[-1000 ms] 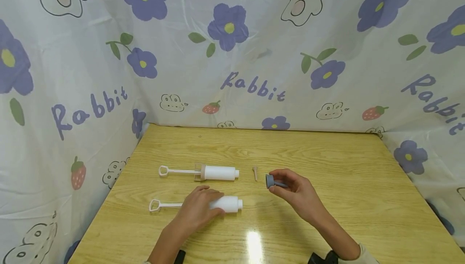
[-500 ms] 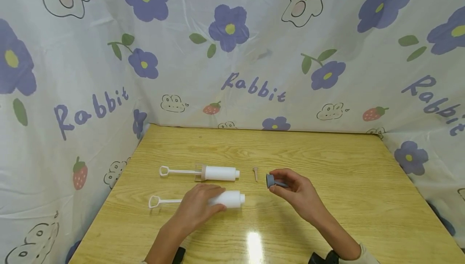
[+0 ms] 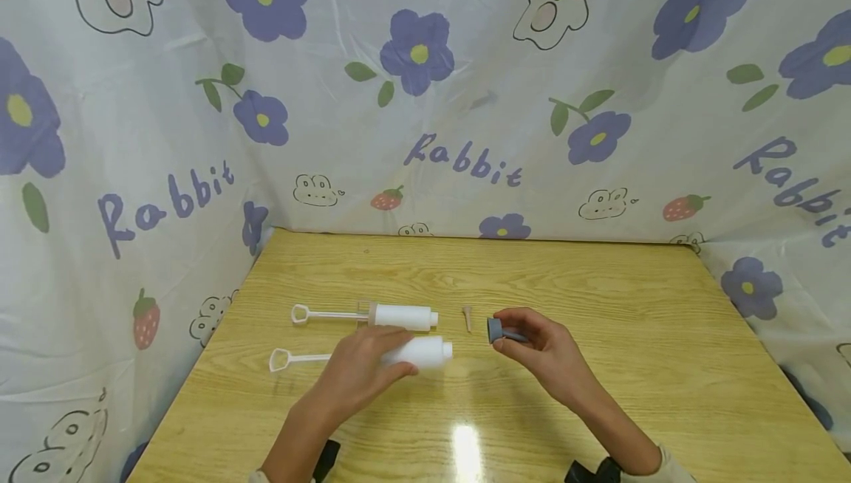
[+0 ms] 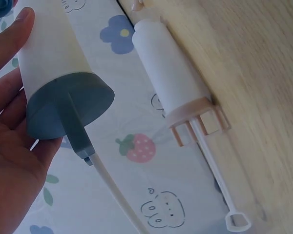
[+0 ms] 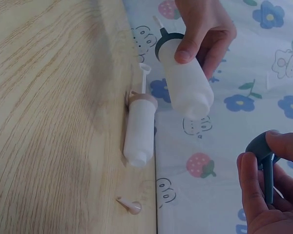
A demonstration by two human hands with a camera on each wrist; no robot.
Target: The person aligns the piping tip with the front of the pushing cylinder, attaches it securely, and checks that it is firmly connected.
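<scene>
My left hand [image 3: 362,368] grips a white plunger syringe [image 3: 425,352] with a dark teal end collar, held above the table. Its thin white rod ends in a loop handle [image 3: 280,360] pointing left. In the left wrist view the collar [image 4: 71,105] and rod face the camera, with fingers behind the barrel and the thumb on its side. To the right, my right hand [image 3: 541,346] pinches a dark teal nozzle [image 5: 259,146] between thumb and fingers. The nozzle's wide end faces the syringe's capped tip, with a gap between them.
A second white syringe [image 3: 402,317] with a beige collar lies just behind the held one. Beside its tip a small beige nozzle [image 3: 467,317] lies on the wooden table [image 3: 598,283]. A patterned cloth [image 3: 425,114] hangs along the back and sides.
My left hand has raised the teal-collared syringe off the table and brought it slightly toward the back and right. The right hand with its nozzle has stayed in place.
</scene>
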